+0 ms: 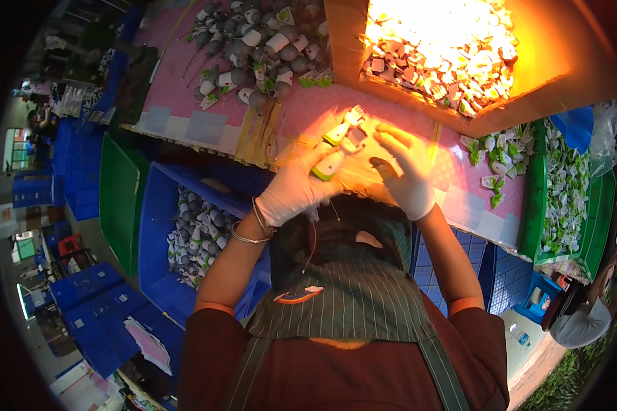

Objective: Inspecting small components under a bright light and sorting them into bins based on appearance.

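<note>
My left hand (296, 183), in a white glove, is closed around a small white-and-green plastic piece (329, 164). Another similar part (346, 127) sticks out beyond its fingertips, and I cannot tell whether the two are joined. Across from it, my right hand (406, 170), also gloved, has its fingers apart and seems to hold nothing. Both hands are over the near edge of the pink-covered table (298, 113). Strong light washes out detail around the parts.
A brightly lit cardboard box (418, 103) full of small parts stands at the far right. Grey-and-white pieces (253, 51) lie heaped at the far left. A blue crate (154, 233) of similar pieces is below left; a green crate (535, 205) of green-and-clear parts is at right.
</note>
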The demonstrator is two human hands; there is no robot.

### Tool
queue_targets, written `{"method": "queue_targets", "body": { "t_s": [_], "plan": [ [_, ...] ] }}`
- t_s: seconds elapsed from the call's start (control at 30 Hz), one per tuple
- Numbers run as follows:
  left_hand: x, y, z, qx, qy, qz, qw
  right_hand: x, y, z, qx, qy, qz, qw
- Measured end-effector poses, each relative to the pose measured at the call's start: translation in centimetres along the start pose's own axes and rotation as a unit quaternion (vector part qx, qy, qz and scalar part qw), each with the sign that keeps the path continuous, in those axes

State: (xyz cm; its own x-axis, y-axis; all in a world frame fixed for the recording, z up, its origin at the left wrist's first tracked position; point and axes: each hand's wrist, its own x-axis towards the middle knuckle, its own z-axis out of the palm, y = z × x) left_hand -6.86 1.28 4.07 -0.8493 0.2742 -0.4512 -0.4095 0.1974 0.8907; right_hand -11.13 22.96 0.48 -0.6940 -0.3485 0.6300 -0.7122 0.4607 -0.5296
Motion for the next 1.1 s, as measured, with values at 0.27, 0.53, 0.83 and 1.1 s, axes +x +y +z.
{"method": "queue_targets", "body": {
  "t_s": [0.27, 0.53, 0.83, 1.1],
  "plan": [
    [5.4, -3.3, -4.1, 0.169, 0.238, 0.234, 0.927, -3.4, 0.6, 0.5, 0.129, 0.001, 0.204, 0.97],
    [7.2, -4.0, -2.6, 0.222, 0.282, 0.242, 0.902, -5.5, 0.8, 1.3, 0.171, -0.012, 0.283, 0.944],
    [6.2, -4.0, -11.5, 0.444, 0.445, 0.18, 0.757, -4.8, 0.2, 1.3, 0.224, -0.002, 0.313, 0.923],
    [1.4, -6.8, -13.0, -0.198, 0.402, 0.084, 0.89, -3.7, -1.3, 0.9, 0.207, -0.017, 0.297, 0.932]
  ]
}}
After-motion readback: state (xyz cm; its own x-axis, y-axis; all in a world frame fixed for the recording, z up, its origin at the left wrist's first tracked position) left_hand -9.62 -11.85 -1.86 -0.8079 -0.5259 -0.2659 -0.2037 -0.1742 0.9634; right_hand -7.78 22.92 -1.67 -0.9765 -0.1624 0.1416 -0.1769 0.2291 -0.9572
